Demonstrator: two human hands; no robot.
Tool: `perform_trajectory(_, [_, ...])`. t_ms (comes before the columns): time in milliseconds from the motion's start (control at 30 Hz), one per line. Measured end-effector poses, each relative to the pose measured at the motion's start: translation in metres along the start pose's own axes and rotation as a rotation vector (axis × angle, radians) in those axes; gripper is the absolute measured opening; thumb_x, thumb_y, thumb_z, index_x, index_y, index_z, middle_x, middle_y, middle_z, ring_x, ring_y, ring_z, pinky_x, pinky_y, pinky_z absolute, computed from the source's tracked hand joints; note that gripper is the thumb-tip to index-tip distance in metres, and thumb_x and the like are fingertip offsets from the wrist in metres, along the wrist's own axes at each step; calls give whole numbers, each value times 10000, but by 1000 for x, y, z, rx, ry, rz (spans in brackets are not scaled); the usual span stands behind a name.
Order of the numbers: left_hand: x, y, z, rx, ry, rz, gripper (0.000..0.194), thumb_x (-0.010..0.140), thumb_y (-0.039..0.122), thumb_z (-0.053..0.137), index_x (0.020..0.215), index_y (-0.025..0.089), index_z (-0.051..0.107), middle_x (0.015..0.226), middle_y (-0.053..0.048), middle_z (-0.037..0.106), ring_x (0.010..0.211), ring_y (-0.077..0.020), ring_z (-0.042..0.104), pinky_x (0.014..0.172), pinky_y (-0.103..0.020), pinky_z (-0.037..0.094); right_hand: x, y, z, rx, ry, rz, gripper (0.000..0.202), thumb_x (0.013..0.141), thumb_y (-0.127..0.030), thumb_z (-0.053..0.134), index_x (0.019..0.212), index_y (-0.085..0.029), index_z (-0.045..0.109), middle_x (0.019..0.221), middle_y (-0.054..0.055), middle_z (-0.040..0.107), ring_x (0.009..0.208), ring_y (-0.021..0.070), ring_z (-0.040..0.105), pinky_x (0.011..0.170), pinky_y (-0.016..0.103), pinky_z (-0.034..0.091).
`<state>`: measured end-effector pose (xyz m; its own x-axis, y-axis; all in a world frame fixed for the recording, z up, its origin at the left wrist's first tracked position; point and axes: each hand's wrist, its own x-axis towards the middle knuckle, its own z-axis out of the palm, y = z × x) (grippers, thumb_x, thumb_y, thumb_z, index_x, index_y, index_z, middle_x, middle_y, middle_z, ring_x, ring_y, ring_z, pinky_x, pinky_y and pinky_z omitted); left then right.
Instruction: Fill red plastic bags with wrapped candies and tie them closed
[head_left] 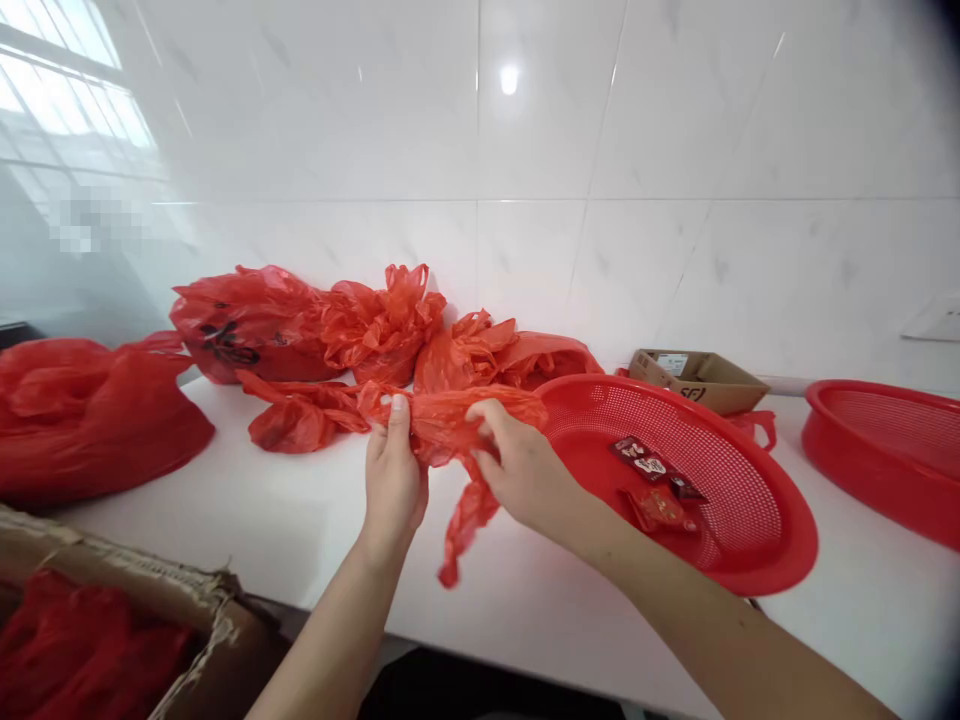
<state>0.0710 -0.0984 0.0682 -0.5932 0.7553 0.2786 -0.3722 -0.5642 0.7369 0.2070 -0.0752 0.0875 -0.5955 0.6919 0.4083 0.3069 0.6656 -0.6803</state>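
A crumpled red plastic bag [442, 420] is stretched between my two hands above the white table. My left hand [394, 475] is closed on its left part, thumb on top. My right hand [517, 465] pinches the bag farther right, and a twisted end dangles below. Just right of my right hand is a red plastic basket [787, 540] with a perforated side. Inside it lie a few small wrapped packets: a dark brown one [637, 458] and a red one [660, 508]. Another loose red bag [296, 420] lies left of my left hand.
Filled red bags [255, 325] line the tiled wall. A large red bag [97, 420] sits at the left, above a torn cardboard box [187, 590] holding red plastic. A small open carton [697, 380] and a second red basket [885, 480] stand at the right.
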Motion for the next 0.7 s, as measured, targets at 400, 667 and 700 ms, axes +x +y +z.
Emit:
perform_trajectory(400, [11, 9, -112, 236, 208, -118, 495, 599, 383, 874, 648, 201, 416, 492, 110, 438, 404, -52, 378, 415, -158, 346, 13, 32, -64, 655, 346, 332, 323, 692, -225, 621, 982, -249, 480, 894, -7, 606, 662, 130, 568, 573, 256, 458])
perform_trajectory(667, [-22, 5, -92, 955, -82, 689, 229, 829, 256, 677, 1037, 247, 582, 1266, -76, 533, 1257, -270, 495, 1108, -462, 357, 7, 18, -41, 540, 191, 292, 266, 783, -243, 570, 1042, -272, 518, 935, -19, 582, 629, 103, 517, 547, 241, 432])
perform_trajectory(700, [-27, 4, -87, 983, -169, 736, 206, 831, 234, 667, 1022, 253, 595, 1286, -80, 524, 1267, -281, 491, 1117, -482, 347, 7, 19, -38, 546, 189, 296, 263, 786, -243, 567, 1043, -273, 521, 949, -19, 578, 631, 100, 513, 553, 241, 433])
